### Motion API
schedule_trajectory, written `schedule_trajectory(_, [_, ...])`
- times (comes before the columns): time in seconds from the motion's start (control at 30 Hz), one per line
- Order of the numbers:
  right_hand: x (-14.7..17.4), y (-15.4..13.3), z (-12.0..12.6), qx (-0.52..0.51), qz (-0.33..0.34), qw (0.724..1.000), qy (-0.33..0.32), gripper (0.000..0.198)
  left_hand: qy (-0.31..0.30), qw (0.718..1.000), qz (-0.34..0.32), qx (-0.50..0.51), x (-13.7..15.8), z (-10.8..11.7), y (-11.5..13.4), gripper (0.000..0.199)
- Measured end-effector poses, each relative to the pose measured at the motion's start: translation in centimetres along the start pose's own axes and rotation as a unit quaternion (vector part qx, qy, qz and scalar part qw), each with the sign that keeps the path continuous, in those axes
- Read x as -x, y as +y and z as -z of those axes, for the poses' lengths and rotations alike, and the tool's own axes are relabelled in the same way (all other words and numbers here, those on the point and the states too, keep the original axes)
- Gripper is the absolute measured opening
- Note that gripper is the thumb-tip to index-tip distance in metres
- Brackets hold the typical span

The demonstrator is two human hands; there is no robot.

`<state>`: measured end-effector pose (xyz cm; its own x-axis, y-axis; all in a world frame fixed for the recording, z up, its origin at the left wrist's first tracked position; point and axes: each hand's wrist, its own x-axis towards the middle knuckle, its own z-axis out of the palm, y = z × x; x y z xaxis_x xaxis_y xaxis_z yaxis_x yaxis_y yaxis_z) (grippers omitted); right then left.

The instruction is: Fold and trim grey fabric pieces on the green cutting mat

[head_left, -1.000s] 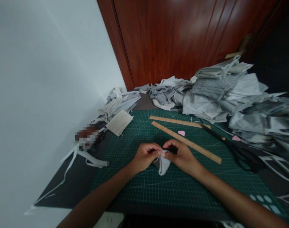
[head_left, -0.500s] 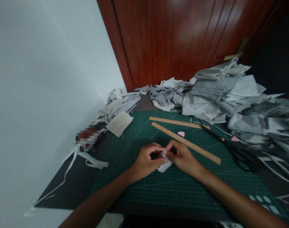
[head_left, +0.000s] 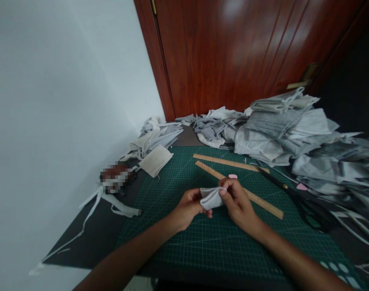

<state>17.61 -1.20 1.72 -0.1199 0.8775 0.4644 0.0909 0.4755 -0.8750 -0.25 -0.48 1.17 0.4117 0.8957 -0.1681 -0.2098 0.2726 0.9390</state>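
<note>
- Comparing with a second ago, the small grey fabric piece (head_left: 212, 198) has been lifted off the green cutting mat (head_left: 220, 246) and turned from hanging downward to lying sideways between the hands.
- It is pinched by the left hand (head_left: 188, 208) at its left end and by the right hand (head_left: 237, 202) at its right; both are closed on it.
- Reworking of the piece is judged to be under way.
- The cloth is seen as pale grey, soft and folded double, held just near of the wooden ruler (head_left: 241, 190).
</note>
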Motion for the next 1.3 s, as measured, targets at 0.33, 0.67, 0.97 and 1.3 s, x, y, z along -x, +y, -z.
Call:
schedule_trajectory(0.33, [0.2, 1.1, -0.4, 0.155, 0.004, 0.987, 0.045, 0.012, 0.018, 0.99, -0.026, -0.14, 0.5, -0.5, -2.5, 0.024])
schedule_trajectory(0.67, [-0.5, 1.5, -0.5, 0.016, -0.108, 0.985, 0.135, 0.026, -0.031, 0.988, -0.15, 0.009, 1.1, -0.9, -0.3, 0.054])
schedule_trajectory(0.97, [1.0, 0.2, -1.7, -0.038, -0.069, 0.993, 0.089, 0.02, -0.022, 0.993, -0.077, 0.084, 1.2, -1.2, -0.8, 0.053])
schedule_trajectory(1.3, [0.8, 0.6, -1.1, 0.022, -0.041, 0.99, 0.13, 0.014, 0.07, 0.988, -0.103, -0.092, 0.7, -0.8, -1.1, 0.051])
